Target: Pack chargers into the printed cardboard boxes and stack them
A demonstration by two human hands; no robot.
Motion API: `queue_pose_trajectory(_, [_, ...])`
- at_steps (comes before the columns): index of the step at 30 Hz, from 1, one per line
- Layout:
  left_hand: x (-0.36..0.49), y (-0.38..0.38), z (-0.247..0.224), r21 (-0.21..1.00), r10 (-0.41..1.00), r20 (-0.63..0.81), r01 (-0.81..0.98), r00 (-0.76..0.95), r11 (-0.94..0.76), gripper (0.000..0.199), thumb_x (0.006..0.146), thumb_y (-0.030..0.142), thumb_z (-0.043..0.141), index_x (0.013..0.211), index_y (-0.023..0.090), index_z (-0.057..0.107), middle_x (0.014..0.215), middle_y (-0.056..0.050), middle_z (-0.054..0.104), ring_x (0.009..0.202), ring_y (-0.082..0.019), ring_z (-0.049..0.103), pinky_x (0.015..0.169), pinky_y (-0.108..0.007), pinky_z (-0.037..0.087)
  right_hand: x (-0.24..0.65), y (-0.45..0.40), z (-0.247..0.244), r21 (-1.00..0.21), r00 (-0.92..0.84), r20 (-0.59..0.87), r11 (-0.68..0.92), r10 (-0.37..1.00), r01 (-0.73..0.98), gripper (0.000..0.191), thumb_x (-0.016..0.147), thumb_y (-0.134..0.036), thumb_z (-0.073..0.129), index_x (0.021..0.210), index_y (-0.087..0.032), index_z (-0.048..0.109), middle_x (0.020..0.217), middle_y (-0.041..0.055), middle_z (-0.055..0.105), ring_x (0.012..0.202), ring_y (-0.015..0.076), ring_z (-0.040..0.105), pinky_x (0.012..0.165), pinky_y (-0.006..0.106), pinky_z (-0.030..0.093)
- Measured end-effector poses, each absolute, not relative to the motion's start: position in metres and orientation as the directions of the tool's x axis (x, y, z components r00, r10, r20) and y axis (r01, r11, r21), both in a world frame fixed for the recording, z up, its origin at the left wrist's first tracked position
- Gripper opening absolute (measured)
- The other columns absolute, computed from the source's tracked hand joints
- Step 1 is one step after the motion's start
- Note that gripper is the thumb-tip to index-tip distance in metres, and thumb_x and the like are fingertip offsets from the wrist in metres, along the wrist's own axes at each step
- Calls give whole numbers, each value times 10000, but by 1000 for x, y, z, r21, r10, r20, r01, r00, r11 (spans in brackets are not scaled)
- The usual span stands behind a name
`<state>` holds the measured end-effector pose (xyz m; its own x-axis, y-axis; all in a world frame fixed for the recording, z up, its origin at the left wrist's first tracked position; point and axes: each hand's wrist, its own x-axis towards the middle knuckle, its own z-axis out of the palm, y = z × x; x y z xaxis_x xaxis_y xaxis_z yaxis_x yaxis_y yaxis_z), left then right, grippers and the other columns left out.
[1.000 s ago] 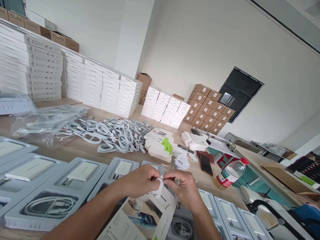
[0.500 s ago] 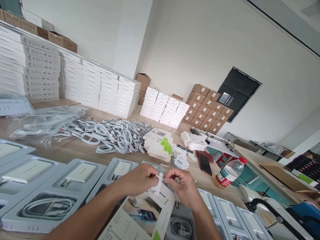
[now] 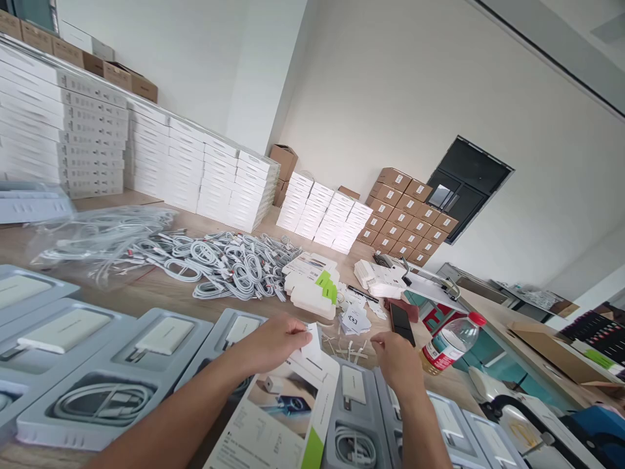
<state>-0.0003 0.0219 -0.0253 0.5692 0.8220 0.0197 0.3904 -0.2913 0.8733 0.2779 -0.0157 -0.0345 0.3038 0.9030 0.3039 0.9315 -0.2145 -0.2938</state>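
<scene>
My left hand (image 3: 276, 342) pinches a small white card-like piece (image 3: 313, 341) between thumb and fingers. Just below it, a printed white box (image 3: 273, 417) with a green corner lies tilted; whether the piece is joined to this box I cannot tell. My right hand (image 3: 398, 361) is off to the right, closed, with its fingers curled down near a phone (image 3: 401, 324). Anything inside its fingers is hidden. Between the hands, thin white strips (image 3: 347, 350) lie scattered on the table. Under the right forearm are grey trays (image 3: 364, 412) with white power-bank-like blocks and coiled cables.
More grey trays (image 3: 146, 365) fill the left front. Behind them lies a heap of coiled cables (image 3: 239, 264). Flattened cartons (image 3: 312, 283), paper cards (image 3: 355, 319) and a bottle (image 3: 452, 342) stand or lie farther right. White box stacks (image 3: 195, 169) line the back.
My right hand has moved right, away from the left hand and the white piece. My left hand still pinches that piece. The tray beside the printed box now shows more fully.
</scene>
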Motion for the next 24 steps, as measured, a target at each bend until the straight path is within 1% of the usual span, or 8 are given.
queue_pose_trajectory(4, [2, 21, -23, 877, 822, 65, 360, 566, -318, 397, 875, 416, 468, 614, 215, 246, 580, 56, 206, 539, -115, 208, 528, -302, 153, 244, -18, -29, -680, 184, 377, 136, 908, 720, 307, 847, -433, 570, 877, -196, 762, 841, 78, 758, 747, 233, 659, 678, 319, 488])
queue_pose_trajectory(7, [5, 19, -23, 878, 823, 110, 335, 557, -343, 399, 876, 424, 466, 608, 215, 258, 579, 57, 210, 545, -115, 218, 529, -296, 162, 213, -25, -28, -795, 57, 367, 281, 928, 538, 384, 829, -525, 613, 940, -188, 760, 848, 66, 755, 692, 204, 623, 631, 300, 483])
queue_pose_trajectory(14, [9, 16, -20, 873, 847, 136, 341, 515, -348, 401, 865, 459, 475, 578, 208, 350, 575, 60, 239, 549, -114, 253, 528, -278, 190, 193, -30, -32, -833, 35, 389, 335, 920, 440, 218, 819, -402, 663, 825, -202, 750, 775, 34, 731, 674, 173, 584, 658, 290, 487])
queue_pose_trajectory(16, [6, 16, -19, 879, 850, 129, 338, 510, -336, 349, 839, 448, 519, 601, 195, 484, 570, 57, 321, 547, -118, 310, 530, -269, 212, 199, -28, -34, -847, 79, 394, 328, 916, 418, 231, 834, -409, 653, 838, -192, 733, 771, 34, 723, 658, 164, 573, 638, 284, 480])
queue_pose_trajectory(18, [2, 17, -18, 901, 861, 107, 318, 498, -296, 216, 795, 396, 576, 765, 192, 641, 638, 37, 492, 581, -134, 424, 543, -256, 267, 206, -28, -34, -833, 147, 442, 345, 885, 432, 242, 851, -418, 643, 864, -189, 720, 764, 31, 711, 643, 159, 569, 614, 278, 475])
queue_pose_trajectory(19, [1, 18, -18, 919, 869, 86, 298, 488, -258, 228, 774, 364, 595, 913, 202, 676, 719, 21, 579, 617, -149, 485, 555, -251, 301, 209, -28, -33, -807, 170, 486, 366, 857, 464, 237, 857, -414, 643, 874, -191, 718, 758, 29, 707, 636, 159, 570, 605, 277, 477])
queue_pose_trajectory(21, [-2, 19, -19, 957, 884, 34, 239, 466, -163, 479, 740, 309, 614, 1212, 225, 607, 914, -17, 679, 717, -183, 585, 589, -250, 369, 212, -30, -31, -703, 151, 598, 424, 788, 571, 195, 872, -378, 637, 886, -203, 720, 772, 31, 708, 642, 164, 586, 603, 280, 487])
queue_pose_trajectory(24, [-4, 21, -20, 976, 890, 18, 186, 455, -115, 587, 710, 260, 614, 1292, 202, 570, 1031, -51, 707, 857, -220, 637, 658, -259, 422, 210, -32, -28, -466, -55, 732, 558, 679, 687, 134, 908, -261, 591, 916, -224, 719, 854, 50, 727, 749, 187, 647, 677, 301, 528])
